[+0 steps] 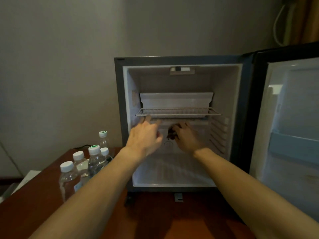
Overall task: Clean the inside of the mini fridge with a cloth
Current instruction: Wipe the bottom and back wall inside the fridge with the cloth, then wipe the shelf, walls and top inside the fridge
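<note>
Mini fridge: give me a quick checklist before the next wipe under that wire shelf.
1. Fridge door swung fully open: ok.
2. Mini fridge interior emptied of items: ok, only the wire shelf and the tray on it remain.
3. Water bottles out of the way on the table: ok.
4. Cloth in right hand: cannot tell; it grips something small and dark.
5. Left hand free: ok, open, fingertips at the shelf's front edge.
6. Shelf seated level: ok.
</note>
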